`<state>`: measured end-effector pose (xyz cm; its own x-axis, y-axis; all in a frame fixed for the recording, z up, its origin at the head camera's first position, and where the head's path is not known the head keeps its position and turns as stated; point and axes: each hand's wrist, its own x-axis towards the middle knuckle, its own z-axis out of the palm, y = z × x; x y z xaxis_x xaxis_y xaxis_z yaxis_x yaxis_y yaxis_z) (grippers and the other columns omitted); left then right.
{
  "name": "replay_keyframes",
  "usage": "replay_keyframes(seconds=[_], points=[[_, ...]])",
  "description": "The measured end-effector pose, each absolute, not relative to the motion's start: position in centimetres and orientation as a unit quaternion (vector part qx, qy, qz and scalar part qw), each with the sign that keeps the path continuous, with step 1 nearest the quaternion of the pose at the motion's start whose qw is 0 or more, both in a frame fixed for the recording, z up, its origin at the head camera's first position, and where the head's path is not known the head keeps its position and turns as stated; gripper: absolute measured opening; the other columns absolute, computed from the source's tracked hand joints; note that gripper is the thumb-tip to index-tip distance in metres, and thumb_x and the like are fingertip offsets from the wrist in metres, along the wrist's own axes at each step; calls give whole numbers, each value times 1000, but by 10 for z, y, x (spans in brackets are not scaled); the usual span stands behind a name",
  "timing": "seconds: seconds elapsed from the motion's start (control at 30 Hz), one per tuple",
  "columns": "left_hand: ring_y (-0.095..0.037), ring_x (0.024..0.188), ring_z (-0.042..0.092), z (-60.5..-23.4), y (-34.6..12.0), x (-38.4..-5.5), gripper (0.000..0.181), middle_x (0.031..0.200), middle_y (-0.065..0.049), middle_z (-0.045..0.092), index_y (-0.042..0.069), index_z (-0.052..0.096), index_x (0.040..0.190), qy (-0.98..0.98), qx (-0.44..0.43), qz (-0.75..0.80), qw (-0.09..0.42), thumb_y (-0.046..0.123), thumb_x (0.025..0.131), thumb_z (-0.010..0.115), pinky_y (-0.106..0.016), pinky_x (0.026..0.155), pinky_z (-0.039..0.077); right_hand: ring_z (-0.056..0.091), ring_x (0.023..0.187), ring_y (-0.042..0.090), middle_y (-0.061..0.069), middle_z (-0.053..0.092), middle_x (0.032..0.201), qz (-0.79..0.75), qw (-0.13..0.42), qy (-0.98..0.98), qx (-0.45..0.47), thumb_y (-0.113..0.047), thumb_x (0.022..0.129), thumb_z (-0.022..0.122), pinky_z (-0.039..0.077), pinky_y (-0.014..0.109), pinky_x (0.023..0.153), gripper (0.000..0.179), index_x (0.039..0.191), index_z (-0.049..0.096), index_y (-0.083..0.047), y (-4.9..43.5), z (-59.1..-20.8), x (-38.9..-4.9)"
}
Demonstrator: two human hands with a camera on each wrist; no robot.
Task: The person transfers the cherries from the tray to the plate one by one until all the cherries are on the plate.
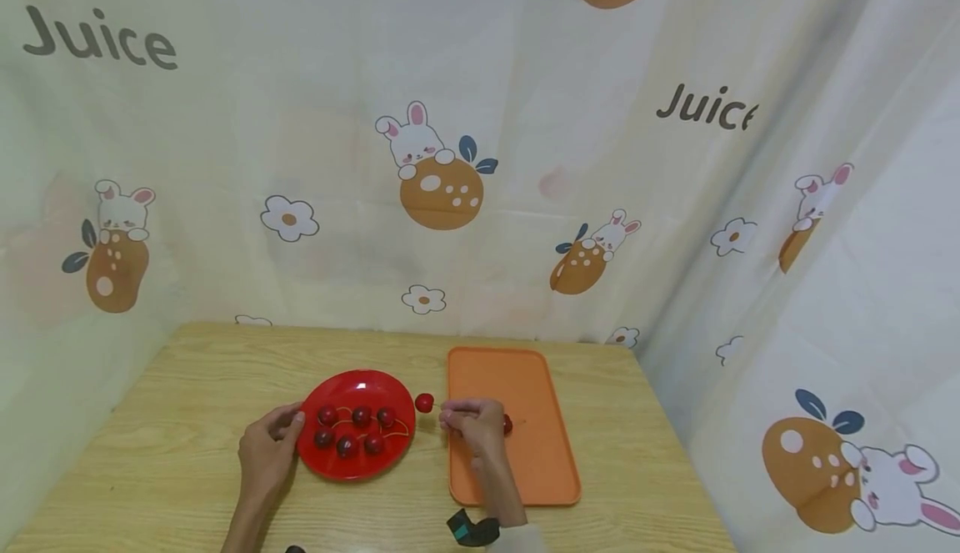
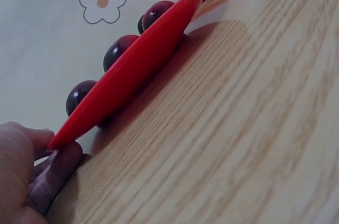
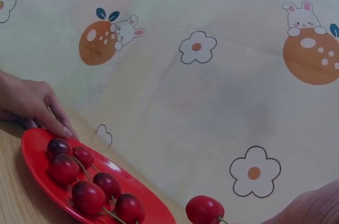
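Observation:
My left hand (image 1: 266,457) grips the near-left rim of a round red plate (image 1: 356,468). In the left wrist view its thumb lies over the rim (image 2: 52,144) and its fingers are beneath. Several dark red cherries (image 3: 88,197) with thin stems lie on the plate. Between the plate and an orange tray (image 1: 513,478), my right hand (image 1: 477,429) pinches the stem of another cherry (image 1: 424,403), which hangs beyond the plate's right rim. One more cherry (image 1: 507,424) lies on the tray, partly hidden behind the right hand.
Plate and tray sit side by side on a wood-grain table (image 1: 172,453). Behind and at the sides hangs a pale printed curtain (image 1: 337,144). A black strap (image 1: 472,530) is at the right wrist.

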<state>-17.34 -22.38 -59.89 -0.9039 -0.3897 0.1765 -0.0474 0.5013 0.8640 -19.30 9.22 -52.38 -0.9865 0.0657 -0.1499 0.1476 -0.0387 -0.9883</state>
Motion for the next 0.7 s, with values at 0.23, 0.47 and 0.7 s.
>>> replay_keyframes(seconds=[0.23, 0.47, 0.7], points=[[-2, 74, 62, -601, -224, -174, 28, 108, -11, 76, 12, 71, 124, -846, 126, -485, 182, 25, 101, 62, -17, 71, 46, 76, 76, 23, 21, 77, 89, -724, 31, 685, 74, 6, 86, 72, 61, 39, 79, 18, 102, 71, 14, 88, -524, -193], [-2, 74, 63, -601, -226, -175, 28, 107, -11, 76, 12, 71, 124, -846, 122, -485, 183, 25, 100, 63, -16, 71, 46, 75, 74, 21, 17, 77, 85, -731, 31, 677, 76, 7, 85, 72, 61, 35, 75, 16, 100, 72, 13, 84, -525, -196], [-1, 75, 64, -600, -225, -174, 29, 108, -12, 76, 12, 71, 124, -847, 126, -485, 180, 26, 100, 63, -16, 71, 47, 75, 71, 20, 23, 76, 88, -736, 33, 672, 75, 10, 83, 72, 61, 36, 76, 18, 100, 72, 15, 80, -527, -199]])
